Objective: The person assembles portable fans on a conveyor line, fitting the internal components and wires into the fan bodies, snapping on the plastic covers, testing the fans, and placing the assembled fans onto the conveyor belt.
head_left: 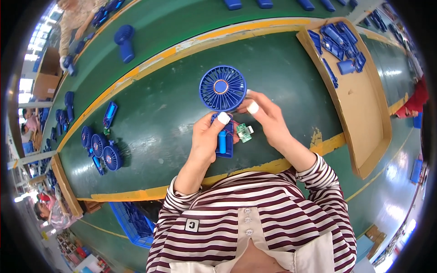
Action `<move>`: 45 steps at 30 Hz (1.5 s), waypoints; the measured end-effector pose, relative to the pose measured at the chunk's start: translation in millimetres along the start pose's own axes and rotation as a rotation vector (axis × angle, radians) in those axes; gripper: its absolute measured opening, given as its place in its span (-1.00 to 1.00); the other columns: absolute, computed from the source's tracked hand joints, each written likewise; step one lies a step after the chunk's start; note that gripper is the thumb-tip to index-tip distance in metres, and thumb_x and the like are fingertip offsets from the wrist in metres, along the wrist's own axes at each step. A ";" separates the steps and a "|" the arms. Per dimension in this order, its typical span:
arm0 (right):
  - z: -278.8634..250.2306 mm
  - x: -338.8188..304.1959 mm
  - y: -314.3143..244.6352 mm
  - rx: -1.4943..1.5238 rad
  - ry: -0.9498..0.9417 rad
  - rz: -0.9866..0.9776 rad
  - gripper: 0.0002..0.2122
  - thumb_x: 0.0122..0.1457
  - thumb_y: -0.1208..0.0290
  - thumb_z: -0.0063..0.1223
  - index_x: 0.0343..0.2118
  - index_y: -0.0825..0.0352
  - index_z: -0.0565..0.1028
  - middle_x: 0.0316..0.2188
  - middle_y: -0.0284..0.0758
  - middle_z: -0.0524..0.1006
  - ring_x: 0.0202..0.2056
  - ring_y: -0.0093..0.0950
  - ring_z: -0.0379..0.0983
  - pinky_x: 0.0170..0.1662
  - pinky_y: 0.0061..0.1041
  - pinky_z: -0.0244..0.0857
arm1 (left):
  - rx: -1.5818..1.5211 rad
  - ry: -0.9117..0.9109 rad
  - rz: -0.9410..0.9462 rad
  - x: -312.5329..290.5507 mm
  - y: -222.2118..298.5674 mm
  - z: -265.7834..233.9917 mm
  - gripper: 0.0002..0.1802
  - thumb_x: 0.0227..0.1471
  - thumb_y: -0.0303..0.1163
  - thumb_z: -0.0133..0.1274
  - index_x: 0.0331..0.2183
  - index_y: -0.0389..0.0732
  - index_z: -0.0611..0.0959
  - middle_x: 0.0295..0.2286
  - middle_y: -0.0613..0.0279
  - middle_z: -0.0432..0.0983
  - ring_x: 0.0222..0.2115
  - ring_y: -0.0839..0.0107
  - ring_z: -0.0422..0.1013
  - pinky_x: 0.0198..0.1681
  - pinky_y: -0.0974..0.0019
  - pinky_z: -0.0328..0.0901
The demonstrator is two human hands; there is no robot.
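Blue fan (221, 86) is pinched in left grip (205, 136), right grip (271, 120) unclear, bare tabletop (291, 75) past its rim (222, 67).

Cardboard tray (362, 123) is seen at right, blue plastic parts (341, 40) heaped in far end; blue crate (121, 224) seen lower left, brown box (47, 84) upper left.
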State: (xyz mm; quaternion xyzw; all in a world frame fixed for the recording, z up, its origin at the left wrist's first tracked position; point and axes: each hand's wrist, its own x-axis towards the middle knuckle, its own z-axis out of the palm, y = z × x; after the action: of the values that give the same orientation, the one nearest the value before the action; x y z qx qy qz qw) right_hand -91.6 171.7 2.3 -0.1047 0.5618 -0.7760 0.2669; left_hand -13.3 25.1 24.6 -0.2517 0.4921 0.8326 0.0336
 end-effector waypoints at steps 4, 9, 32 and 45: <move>-15.4 -15.7 -0.7 -0.996 -0.022 -0.720 -0.68 -0.24 0.59 0.07 -0.30 0.39 0.44 -0.21 -0.19 0.40 -0.24 -0.21 0.32 -0.12 -0.28 0.18 | -0.110 -0.036 -0.114 4.3 1.1 -13.6 -0.71 -0.01 -0.26 0.02 -0.36 -0.32 0.52 -0.51 0.14 0.48 -0.64 0.40 0.43 -0.61 0.37 0.38; 6.7 -12.4 -6.5 -1.045 -0.128 -0.983 -0.71 -0.34 0.53 0.13 -0.40 0.26 0.49 -0.25 -0.29 0.43 -0.22 -0.31 0.34 -0.12 -0.18 0.17 | -0.100 -0.099 -0.208 4.9 -13.1 -8.9 -0.76 0.07 -0.33 -0.11 -0.36 -0.33 0.48 -0.56 0.14 0.47 -0.65 0.38 0.43 -0.62 0.40 0.38; 1.7 -20.5 0.7 -1.118 -0.050 -1.125 -0.82 -0.35 0.54 0.09 -0.55 0.32 0.44 -0.39 -0.33 0.45 -0.24 -0.35 0.41 0.07 -0.03 -0.02 | -0.251 0.098 -0.138 -1.0 -21.0 10.0 -0.75 0.04 -0.33 -0.16 -0.33 -0.30 0.50 -0.41 0.19 0.47 -0.41 0.44 0.42 -0.36 0.37 0.35; -1.9 -17.9 -2.9 -1.225 -0.076 -1.025 -0.84 -0.29 0.56 0.07 -0.53 0.37 0.43 -0.45 -0.31 0.44 -0.31 -0.35 0.42 0.01 -0.11 0.08 | -0.244 0.045 -0.100 4.2 -28.8 9.4 -0.76 0.06 -0.33 -0.12 -0.34 -0.31 0.51 -0.40 0.23 0.47 -0.39 0.50 0.39 -0.31 0.41 0.30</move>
State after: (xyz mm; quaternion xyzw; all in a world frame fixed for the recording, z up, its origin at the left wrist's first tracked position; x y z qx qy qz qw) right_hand -78.3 183.5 6.8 -0.5044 0.7605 -0.3513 -0.2091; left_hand -11.8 47.0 3.2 -0.2965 0.3749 0.8778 0.0332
